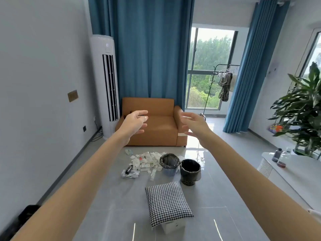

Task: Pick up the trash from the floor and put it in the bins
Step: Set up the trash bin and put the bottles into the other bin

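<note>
A white box (173,227) is mostly hidden under the cushion (167,202); the trash (147,159) is too small to identify.

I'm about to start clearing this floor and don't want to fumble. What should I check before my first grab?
1. Hands free: ok, left hand and right hand are open and hold nothing.
2. Trash located: ok, trash pile on the floor, left of the blue bin and black bin.
3. Bins upright and open: ok, both lined.
4. Space inside bins: cannot tell, interiors dark.
5. Hands near the trash: not ok, both raised high above it.
6. Clear approach: not ok, checked cushion lies in front of the bins.
</note>
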